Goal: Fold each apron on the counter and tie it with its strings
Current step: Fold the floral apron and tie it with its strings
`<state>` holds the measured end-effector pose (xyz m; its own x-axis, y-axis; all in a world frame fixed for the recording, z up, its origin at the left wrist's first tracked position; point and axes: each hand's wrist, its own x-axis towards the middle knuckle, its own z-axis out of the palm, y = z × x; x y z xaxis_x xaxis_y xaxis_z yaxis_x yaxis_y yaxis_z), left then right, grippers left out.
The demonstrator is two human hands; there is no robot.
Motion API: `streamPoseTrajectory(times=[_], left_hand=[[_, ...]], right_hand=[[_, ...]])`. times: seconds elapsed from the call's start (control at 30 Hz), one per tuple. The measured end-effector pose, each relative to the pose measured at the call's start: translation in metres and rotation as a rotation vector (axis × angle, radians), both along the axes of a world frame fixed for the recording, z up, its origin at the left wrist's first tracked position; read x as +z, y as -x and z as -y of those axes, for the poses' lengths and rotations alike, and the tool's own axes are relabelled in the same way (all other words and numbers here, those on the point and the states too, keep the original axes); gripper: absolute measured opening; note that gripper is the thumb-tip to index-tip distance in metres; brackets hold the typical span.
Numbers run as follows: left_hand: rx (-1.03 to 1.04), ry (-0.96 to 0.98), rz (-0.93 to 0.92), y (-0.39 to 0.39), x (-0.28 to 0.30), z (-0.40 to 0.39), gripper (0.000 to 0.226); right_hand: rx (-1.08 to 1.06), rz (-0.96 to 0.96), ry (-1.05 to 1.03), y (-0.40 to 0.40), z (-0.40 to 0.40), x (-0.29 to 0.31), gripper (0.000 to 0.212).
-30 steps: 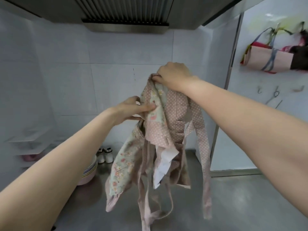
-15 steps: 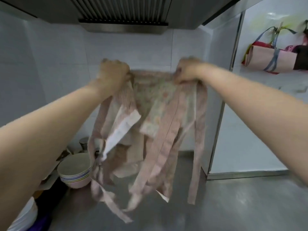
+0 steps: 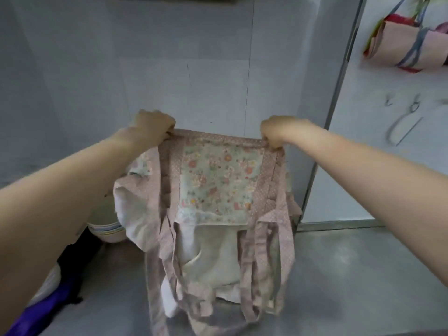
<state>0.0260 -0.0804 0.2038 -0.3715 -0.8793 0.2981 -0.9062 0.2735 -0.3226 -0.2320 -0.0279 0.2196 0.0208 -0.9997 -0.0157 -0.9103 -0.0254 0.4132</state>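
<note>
Hanging between two raised hands, the apron (image 3: 218, 185) is held up in front of the tiled wall (image 3: 97, 69), above the steel worktop (image 3: 351, 275). The left hand (image 3: 154, 126) grips the top hem at its left corner with curled fingers; the right hand (image 3: 276, 132) grips the right corner the same way, the two hands well apart and the hem pulled flat between them. Only the backs of both hands show, so the fingertips are hidden behind the cloth.

The whole view is slightly blurred. The apron's lower end is crumpled, and whether it touches the worktop cannot be told. A stack of bowls (image 3: 109, 230) at the left is mostly covered by the left forearm and the cloth. Something purple (image 3: 48, 301) at the lower left is cut off by the arm and the edge. At the upper right a hanging bag (image 3: 402, 47) runs out of view.

The apron is pink with small white dots, with a pale floral panel in its upper middle. Below the panel a whitish lining shows. Several dotted strings (image 3: 252, 270) dangle down both sides, looped and tangled near the bottom.
</note>
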Motion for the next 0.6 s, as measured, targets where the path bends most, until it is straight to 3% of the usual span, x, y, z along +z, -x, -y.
streamPoseTrajectory(times=[0.13, 0.27, 0.37, 0.5, 0.53, 0.6], left_hand=[[0.006, 0.227, -0.093, 0.017, 0.037, -0.002, 0.015], [0.051, 0.24, -0.157, 0.032, 0.05, -0.006, 0.028], [0.031, 0.301, -0.271, 0.039, 0.063, -0.002, 0.028], [0.059, 0.32, -0.461, 0.037, 0.076, 0.016, 0.032], [0.076, 0.314, -0.448, 0.038, 0.075, 0.02, 0.033], [0.112, 0.302, -0.394, 0.039, 0.068, 0.027, 0.033]], right_hand=[[-0.257, 0.155, -0.38, 0.024, 0.0, 0.044, 0.02], [-0.405, 0.289, -0.376, 0.056, 0.001, 0.075, 0.012], [-0.419, 0.131, -0.353, 0.058, 0.002, 0.064, 0.023], [-0.394, 0.458, -0.638, 0.041, -0.009, 0.014, 0.021], [-0.366, 0.464, -0.588, 0.04, -0.01, 0.006, 0.02], [-0.267, 0.378, -0.152, 0.046, 0.002, 0.0, 0.01]])
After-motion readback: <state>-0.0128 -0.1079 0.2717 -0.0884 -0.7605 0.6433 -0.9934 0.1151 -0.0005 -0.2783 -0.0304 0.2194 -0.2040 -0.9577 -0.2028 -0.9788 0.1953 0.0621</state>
